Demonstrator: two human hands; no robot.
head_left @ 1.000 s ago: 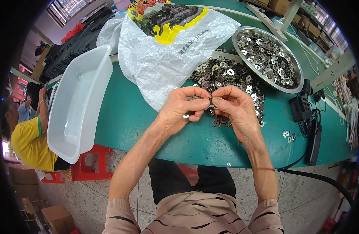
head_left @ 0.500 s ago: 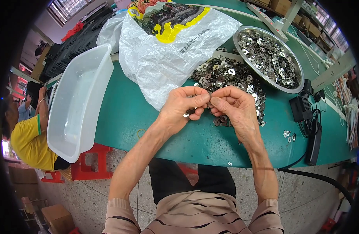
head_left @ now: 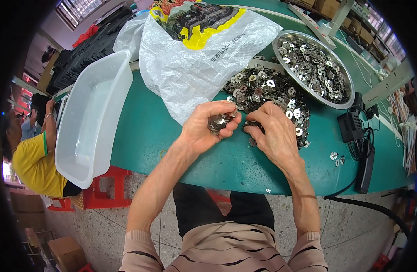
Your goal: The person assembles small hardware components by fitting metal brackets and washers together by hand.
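My left hand (head_left: 204, 127) is cupped with its fingers curled round a small bunch of flat metal pieces (head_left: 219, 121). Their shiny, ring-like faces show between thumb and fingers. At the near edge of a loose heap of the same metal pieces (head_left: 269, 85), my right hand (head_left: 274, 131) bends down with its finger and thumb drawn together. Dark metal pieces show between those fingertips, though how many is hidden. Beyond the right hand, a round steel bowl (head_left: 349, 86) stands full of similar pieces.
A white woven sack (head_left: 172, 77) lies behind the left hand. Left of it stands a white plastic tub (head_left: 88, 122). On the right are a few loose pieces (head_left: 337, 158), a black power adapter (head_left: 350, 127) and cables. A person in a yellow shirt (head_left: 36, 158) sits far left.
My hands have parted after being fingertip to fingertip. The right hand has turned down onto the heap's near edge, while the left has tilted, showing more of its metal pieces.
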